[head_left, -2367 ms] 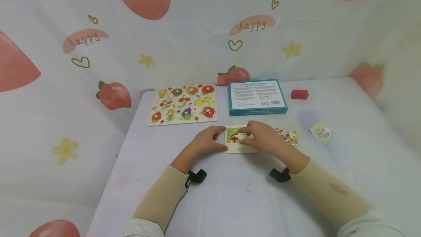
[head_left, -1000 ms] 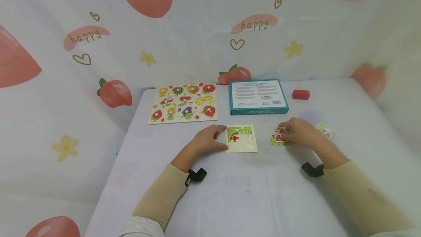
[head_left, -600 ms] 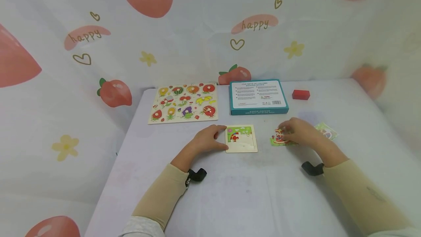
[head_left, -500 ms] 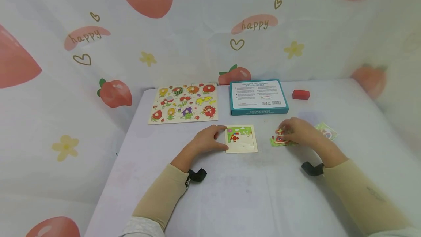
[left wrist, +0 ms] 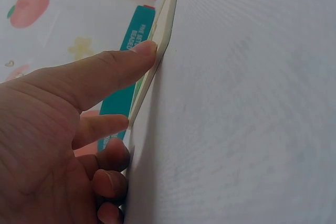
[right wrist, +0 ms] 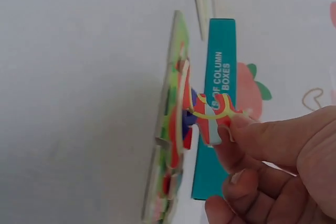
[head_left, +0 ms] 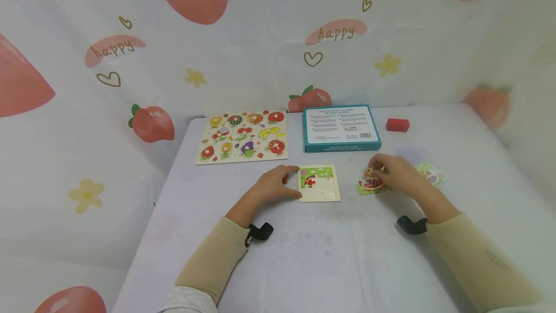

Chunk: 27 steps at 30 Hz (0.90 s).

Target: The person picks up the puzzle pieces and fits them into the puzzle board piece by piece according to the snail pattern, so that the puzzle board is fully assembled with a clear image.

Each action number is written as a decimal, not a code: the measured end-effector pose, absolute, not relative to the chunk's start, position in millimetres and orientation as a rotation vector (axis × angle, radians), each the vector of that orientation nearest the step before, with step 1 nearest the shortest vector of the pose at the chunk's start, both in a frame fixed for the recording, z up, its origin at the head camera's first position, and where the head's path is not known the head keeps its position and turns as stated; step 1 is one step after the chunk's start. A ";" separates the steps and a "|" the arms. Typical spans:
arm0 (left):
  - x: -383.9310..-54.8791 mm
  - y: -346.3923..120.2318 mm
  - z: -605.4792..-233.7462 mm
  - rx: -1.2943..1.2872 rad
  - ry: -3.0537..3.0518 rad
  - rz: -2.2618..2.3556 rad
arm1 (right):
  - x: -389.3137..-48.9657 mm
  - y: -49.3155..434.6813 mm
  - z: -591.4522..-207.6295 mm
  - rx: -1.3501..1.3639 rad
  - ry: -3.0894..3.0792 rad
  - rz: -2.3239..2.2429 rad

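Observation:
My left hand [head_left: 273, 182] rests at the left edge of a small square wooden puzzle board [head_left: 319, 196], its index finger at the far corner and its thumb [left wrist: 143, 49] on the edge near the close corner. Green scenery and a red curved bit [head_left: 310, 181] fill the board's upper and left part; bare wood shows below. My right hand [head_left: 397, 173] pinches a red, white and yellow puzzle piece [right wrist: 212, 119] between thumb and fingers, tilted up over a pile of loose puzzle pieces [head_left: 362, 190]. Part of that pile is hidden behind the hand.
A fruit peg puzzle [head_left: 241, 136] lies at the back left. Beside it is a teal flat box [head_left: 342, 129], then a red block [head_left: 397, 125]. A picture card [head_left: 430, 173] lies right of the right hand, partly covered by it.
My right hand has moved right from over the puzzle board to the loose pieces, where it now pinches one and tilts it. The left hand has stayed at the board's edge.

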<state>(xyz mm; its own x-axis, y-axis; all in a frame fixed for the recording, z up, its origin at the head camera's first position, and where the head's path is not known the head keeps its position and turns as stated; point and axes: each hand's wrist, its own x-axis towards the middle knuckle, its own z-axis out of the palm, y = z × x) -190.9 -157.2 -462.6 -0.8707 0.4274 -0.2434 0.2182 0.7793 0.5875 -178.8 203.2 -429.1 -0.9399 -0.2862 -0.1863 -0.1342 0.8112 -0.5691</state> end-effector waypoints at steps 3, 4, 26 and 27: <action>-191.0 -156.9 -462.5 0.493 2.608 0.790 | -178.3 203.1 -426.0 -0.317 2.760 -0.839; -191.0 -156.7 -462.2 0.493 2.608 0.786 | -178.1 203.2 -425.3 -0.309 2.767 -0.845; -190.7 -156.2 -461.2 0.490 2.606 0.772 | -167.3 190.3 -373.6 -0.275 2.751 -1.073; -190.6 -156.3 -461.3 0.489 2.606 0.772 | -166.7 188.6 -371.0 -0.276 2.744 -1.091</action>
<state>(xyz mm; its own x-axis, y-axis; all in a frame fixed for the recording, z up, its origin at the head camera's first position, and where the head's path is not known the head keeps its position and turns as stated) -190.6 -156.3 -461.3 -0.8683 0.4260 -0.2542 0.2188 0.7887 0.5745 -166.7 188.6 -371.0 -0.9674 -0.2351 -0.0939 -0.1064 0.7141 -0.6919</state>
